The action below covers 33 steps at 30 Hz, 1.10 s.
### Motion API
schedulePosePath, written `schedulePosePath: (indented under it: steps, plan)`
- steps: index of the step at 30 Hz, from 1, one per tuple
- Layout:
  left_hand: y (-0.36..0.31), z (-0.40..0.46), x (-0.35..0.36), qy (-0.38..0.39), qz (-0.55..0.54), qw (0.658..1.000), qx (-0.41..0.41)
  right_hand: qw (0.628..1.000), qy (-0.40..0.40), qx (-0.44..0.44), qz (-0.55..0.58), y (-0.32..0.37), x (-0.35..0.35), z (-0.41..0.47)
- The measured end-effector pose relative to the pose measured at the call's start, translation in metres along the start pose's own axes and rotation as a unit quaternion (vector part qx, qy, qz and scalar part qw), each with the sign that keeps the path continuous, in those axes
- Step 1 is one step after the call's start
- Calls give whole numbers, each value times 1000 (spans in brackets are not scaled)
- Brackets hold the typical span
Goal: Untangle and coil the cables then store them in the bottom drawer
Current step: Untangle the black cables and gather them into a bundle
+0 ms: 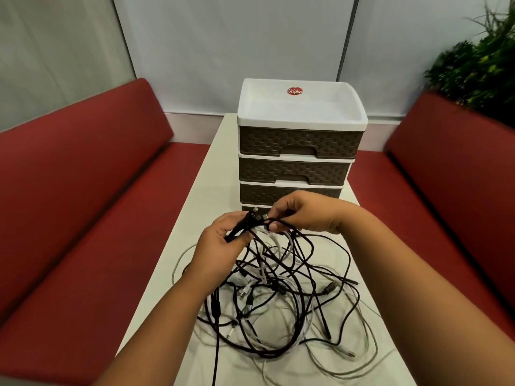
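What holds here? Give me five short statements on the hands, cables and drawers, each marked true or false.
1. Both hands hold cable ends above the table. True: the left hand grips a bunch of black cables and the right hand pinches connectors beside it.
2. The cables are already coiled. False: black and white cables lie in one tangled heap on the white table.
3. The drawer unit stands behind the hands. True.
4. The top drawer is pulled open. False: the visible drawers are shut.
5. The benches are blue. False: the benches are red.
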State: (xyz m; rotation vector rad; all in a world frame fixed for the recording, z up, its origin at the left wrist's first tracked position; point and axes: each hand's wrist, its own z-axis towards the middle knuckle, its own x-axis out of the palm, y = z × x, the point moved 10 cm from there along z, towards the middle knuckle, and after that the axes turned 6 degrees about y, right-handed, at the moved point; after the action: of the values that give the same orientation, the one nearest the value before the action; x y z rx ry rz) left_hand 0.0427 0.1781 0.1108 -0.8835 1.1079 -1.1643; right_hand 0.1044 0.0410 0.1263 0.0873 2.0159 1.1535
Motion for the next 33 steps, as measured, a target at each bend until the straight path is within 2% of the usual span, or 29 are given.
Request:
schedulePosePath:
  steps: [7,13,19,21,23,26,29,33]
  plan:
    - [8,-6,-20,-77,-5,996,-39,981,-189,-35,6,26,-46,-15]
    - [23,-10,-5,-25,29,994,-106,951,-301,-65,-43,58,-84,-39]
    - [29,-10,4,31,61,988,-138,918,-343,-170,98,97,-112,-58]
    - [30,-12,5,36,47,987,-148,893,-360,-209,168,108,-121,-65]
    - [29,-12,2,11,25,988,-151,868,-371,-219,246,108,-131,-73]
    - [21,-8,-7,-39,-2,989,-141,836,-298,-201,415,95,-131,-65]
    - [15,-5,-4,-32,-103,983,-151,761,-240,-168,579,78,-122,-53]
    - [9,-9,9,-3,-238,950,-201,634,-284,-171,699,59,-126,-48]
